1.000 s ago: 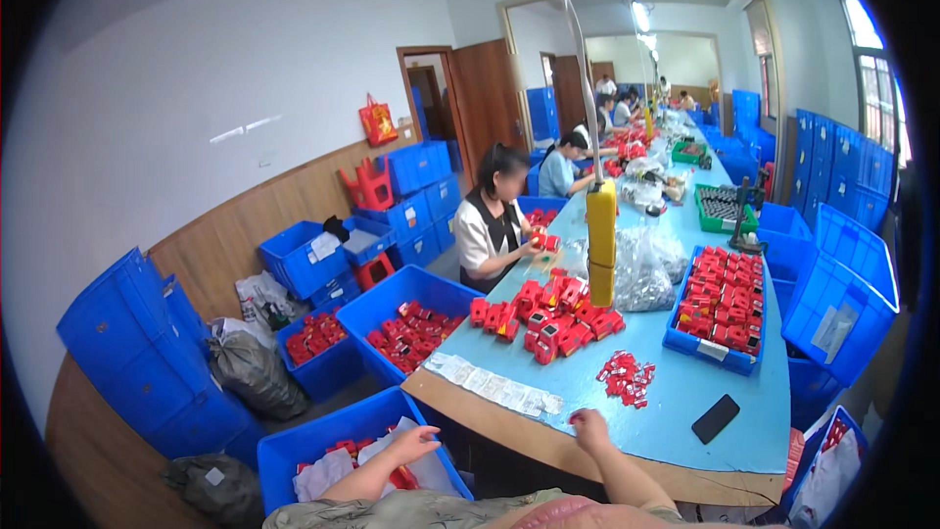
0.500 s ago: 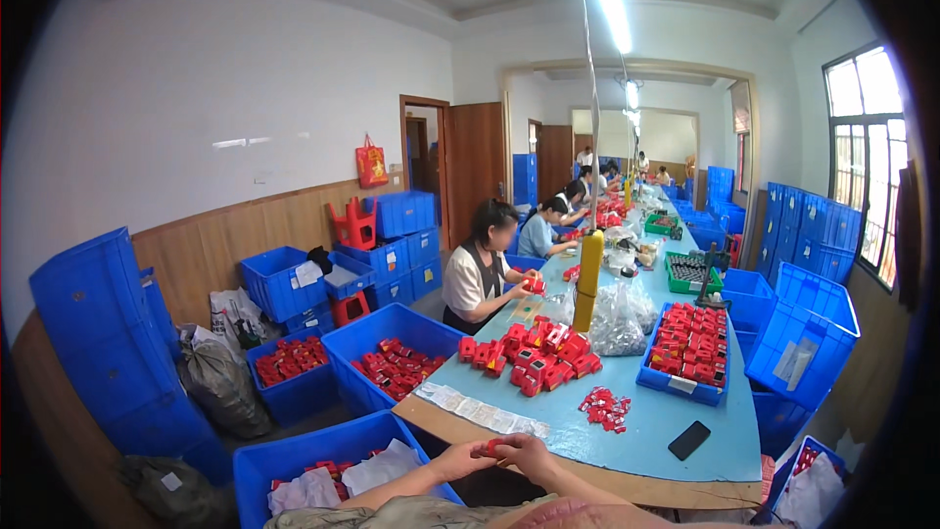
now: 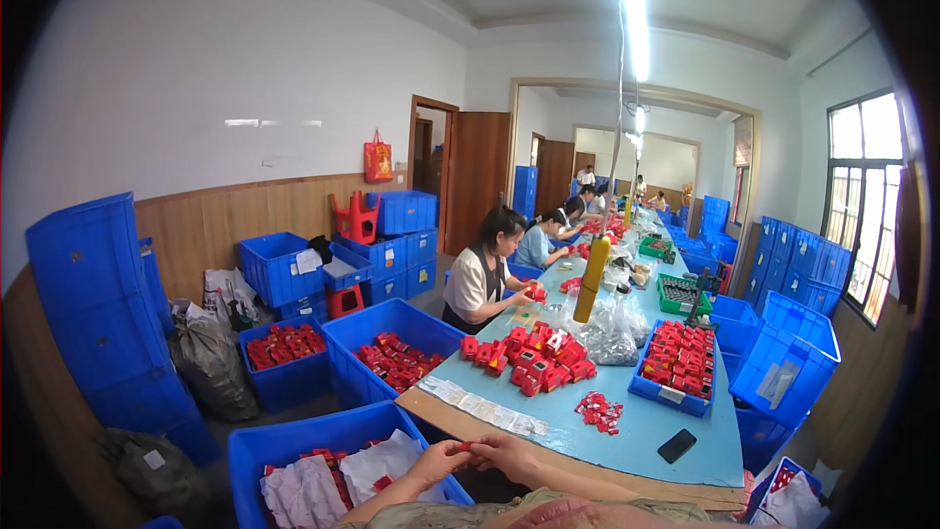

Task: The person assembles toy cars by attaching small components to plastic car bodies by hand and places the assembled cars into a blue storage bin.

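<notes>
Red is the small part pinched between both hands at the lower edge of the head view — it sits just above the near edge of the table, over the gap beside a blue crate. The left hand has its grip closed on the part from the left, and the right hand has fingertips clamped on it from the right, the two hands touching. That crate holds white bags and a few red pieces. On the table lie a strip of clear packets, a heap of red boxes, a small scatter of red parts, a dark phone and a blue tray filled with red parts. Farther along, a seated person works at the table's left side — others sit beyond.
</notes>
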The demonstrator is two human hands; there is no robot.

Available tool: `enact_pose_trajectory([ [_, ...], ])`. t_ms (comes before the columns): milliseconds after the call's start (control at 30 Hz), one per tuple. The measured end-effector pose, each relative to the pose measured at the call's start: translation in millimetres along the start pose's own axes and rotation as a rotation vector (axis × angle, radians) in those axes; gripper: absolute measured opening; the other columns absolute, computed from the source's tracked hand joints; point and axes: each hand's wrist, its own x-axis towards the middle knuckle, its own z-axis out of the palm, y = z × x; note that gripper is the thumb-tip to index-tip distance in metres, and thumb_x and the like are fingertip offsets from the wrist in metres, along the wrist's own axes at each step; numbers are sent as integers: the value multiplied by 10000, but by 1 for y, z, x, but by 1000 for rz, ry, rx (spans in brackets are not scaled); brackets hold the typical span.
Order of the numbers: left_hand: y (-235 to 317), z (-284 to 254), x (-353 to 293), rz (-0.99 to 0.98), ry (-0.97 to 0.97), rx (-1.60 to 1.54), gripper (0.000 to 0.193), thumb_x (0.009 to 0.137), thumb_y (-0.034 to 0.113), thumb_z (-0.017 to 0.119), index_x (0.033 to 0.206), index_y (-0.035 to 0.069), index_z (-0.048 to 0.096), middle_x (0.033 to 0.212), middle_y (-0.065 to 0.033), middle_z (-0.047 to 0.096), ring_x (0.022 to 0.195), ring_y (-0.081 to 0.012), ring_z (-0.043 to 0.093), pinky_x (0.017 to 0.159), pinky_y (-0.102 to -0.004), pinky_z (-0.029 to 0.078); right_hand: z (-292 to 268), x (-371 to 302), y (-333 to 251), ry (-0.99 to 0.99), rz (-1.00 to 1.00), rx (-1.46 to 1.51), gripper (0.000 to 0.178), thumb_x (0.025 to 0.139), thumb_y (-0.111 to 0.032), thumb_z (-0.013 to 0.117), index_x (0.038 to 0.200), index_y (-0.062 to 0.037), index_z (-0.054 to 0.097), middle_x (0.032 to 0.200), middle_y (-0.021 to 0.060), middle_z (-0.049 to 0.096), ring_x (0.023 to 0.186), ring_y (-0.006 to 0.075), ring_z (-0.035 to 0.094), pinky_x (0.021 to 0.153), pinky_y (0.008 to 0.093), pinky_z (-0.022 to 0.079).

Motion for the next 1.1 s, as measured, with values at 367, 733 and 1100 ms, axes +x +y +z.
enact_pose_trajectory([
  [367, -19, -27, -21, 9, 108, -106, 274, 942, 275, 657, 1084, 41, 659, 894, -17, 680, 768, -99, 610, 683, -241, 473, 44, -1, -35, -150, -35, -476, 333, 986, -256, 610, 1233, -33, 614, 1006, 37, 682, 858, 112, 630, 778, 250, 526],
  [733, -22, -49, -16, 24, 175, -296, 240, 928, 263, 692, 1040, 51, 674, 861, -17, 687, 744, -105, 649, 652, -240, 490, 38, 42, -41, -82, -241, -846, 397, 957, -279, 637, 1291, -67, 600, 1108, 84, 697, 927, 143, 656, 782, 282, 550],
  [1100, -31, -60, -23, 53, 121, -338, 247, 930, 295, 696, 996, 59, 669, 847, -12, 681, 739, -101, 644, 650, -229, 487, 75, 39, -33, -82, -286, -978, 373, 933, -290, 668, 1248, -97, 619, 999, 96, 713, 911, 204, 680, 807, 321, 533],
])
